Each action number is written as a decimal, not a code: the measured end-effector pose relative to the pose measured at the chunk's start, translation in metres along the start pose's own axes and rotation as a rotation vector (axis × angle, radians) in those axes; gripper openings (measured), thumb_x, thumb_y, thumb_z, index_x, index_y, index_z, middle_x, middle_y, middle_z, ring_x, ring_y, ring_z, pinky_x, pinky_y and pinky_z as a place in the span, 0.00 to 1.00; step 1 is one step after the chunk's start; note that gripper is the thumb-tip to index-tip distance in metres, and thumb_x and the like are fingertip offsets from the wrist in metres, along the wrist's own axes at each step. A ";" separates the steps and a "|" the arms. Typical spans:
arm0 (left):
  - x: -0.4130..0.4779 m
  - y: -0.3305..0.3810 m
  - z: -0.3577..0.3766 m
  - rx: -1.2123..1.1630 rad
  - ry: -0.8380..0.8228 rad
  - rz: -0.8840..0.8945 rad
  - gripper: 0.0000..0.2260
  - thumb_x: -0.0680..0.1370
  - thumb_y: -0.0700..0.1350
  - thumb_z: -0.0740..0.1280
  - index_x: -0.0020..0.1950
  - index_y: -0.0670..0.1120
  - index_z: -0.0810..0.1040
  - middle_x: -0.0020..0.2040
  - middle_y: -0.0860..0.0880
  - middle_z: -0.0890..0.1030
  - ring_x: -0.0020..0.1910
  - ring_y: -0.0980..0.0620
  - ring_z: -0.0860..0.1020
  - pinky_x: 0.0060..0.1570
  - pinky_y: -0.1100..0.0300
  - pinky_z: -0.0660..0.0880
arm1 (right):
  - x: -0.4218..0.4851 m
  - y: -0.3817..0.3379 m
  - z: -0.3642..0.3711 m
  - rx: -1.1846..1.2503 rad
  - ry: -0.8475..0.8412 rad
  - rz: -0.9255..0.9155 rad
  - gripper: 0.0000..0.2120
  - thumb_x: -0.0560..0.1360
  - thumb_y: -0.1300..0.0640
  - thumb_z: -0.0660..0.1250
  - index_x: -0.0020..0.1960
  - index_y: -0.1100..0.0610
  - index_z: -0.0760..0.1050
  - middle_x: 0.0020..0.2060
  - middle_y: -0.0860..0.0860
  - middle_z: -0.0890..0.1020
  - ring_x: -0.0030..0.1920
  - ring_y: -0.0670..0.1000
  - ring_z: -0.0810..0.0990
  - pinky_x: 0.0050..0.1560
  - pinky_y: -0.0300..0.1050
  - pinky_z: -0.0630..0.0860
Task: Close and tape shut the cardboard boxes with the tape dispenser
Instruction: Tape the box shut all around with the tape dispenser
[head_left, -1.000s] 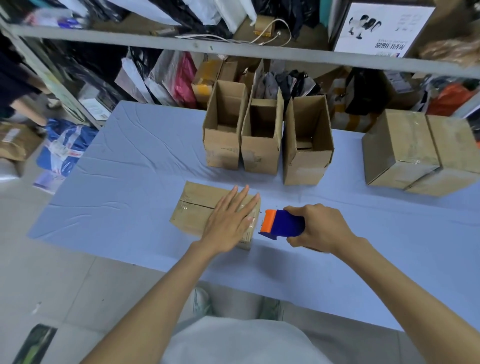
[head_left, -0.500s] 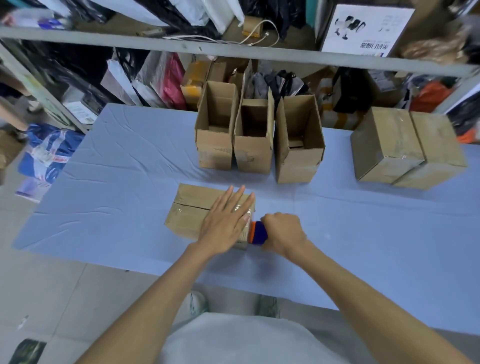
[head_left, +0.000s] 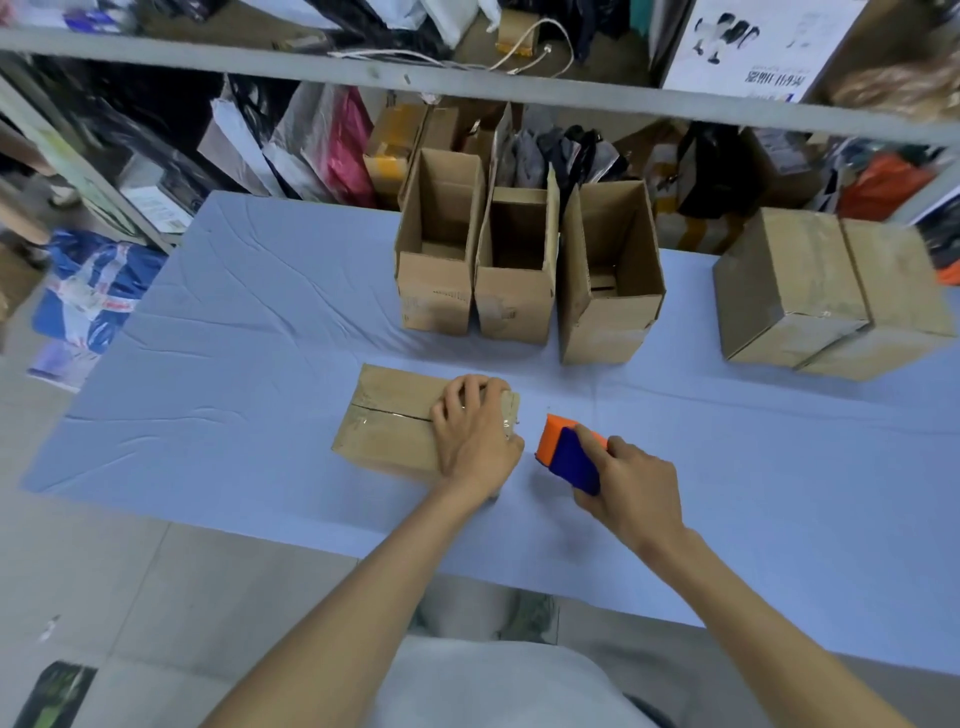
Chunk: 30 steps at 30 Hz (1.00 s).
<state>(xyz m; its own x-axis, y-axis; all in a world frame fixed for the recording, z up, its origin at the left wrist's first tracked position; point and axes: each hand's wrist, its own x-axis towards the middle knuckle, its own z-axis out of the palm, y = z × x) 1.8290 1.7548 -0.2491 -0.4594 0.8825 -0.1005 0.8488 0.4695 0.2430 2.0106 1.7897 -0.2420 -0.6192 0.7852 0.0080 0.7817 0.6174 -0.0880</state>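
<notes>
**Dispenser off the box, strip looks finished**

Right hand (head_left: 631, 493) has pulled the tape dispenser (head_left: 571, 452) clear of the near box (head_left: 387, 415). Half a second ago it was hard against the box's right end; now it's just beside it, not touching, with the fist wrapped round the blue body. Left hand (head_left: 475, 436) went from flat palm to fingers curled over that end, holding the box on the table (head_left: 260, 364). Tape is probably cut, but I can't see it clearly. Three open boxes (head_left: 519, 291) behind are yet to do.

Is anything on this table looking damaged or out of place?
The nearest box: clear tape at its right end, beside the left hand, looks crinkled, and its top seam shows a dark slit. Nothing else stands out.
</notes>
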 end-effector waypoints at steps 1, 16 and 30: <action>0.001 0.001 0.000 -0.009 -0.004 -0.020 0.22 0.72 0.50 0.70 0.63 0.52 0.68 0.66 0.50 0.68 0.68 0.47 0.61 0.60 0.56 0.59 | -0.001 0.000 -0.001 0.000 0.027 -0.011 0.38 0.51 0.53 0.83 0.60 0.58 0.79 0.32 0.54 0.79 0.27 0.57 0.78 0.23 0.40 0.69; 0.042 -0.053 -0.049 -0.173 -0.356 0.223 0.16 0.78 0.57 0.64 0.64 0.55 0.75 0.62 0.53 0.77 0.66 0.52 0.68 0.64 0.54 0.55 | 0.003 0.002 -0.008 0.132 0.115 0.046 0.37 0.61 0.50 0.82 0.66 0.59 0.75 0.40 0.55 0.82 0.36 0.57 0.80 0.31 0.43 0.72; 0.031 -0.057 -0.056 -0.222 -0.242 0.193 0.24 0.63 0.61 0.77 0.56 0.55 0.78 0.55 0.56 0.78 0.58 0.52 0.73 0.52 0.56 0.66 | 0.004 -0.003 0.003 0.209 0.005 0.148 0.33 0.76 0.52 0.69 0.76 0.53 0.60 0.53 0.54 0.80 0.50 0.56 0.77 0.42 0.43 0.70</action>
<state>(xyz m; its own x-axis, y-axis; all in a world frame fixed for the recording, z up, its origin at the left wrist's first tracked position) 1.7521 1.7540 -0.2115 -0.1988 0.9474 -0.2509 0.8244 0.3001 0.4798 2.0055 1.7904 -0.2447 -0.4982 0.8669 -0.0159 0.8315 0.4725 -0.2921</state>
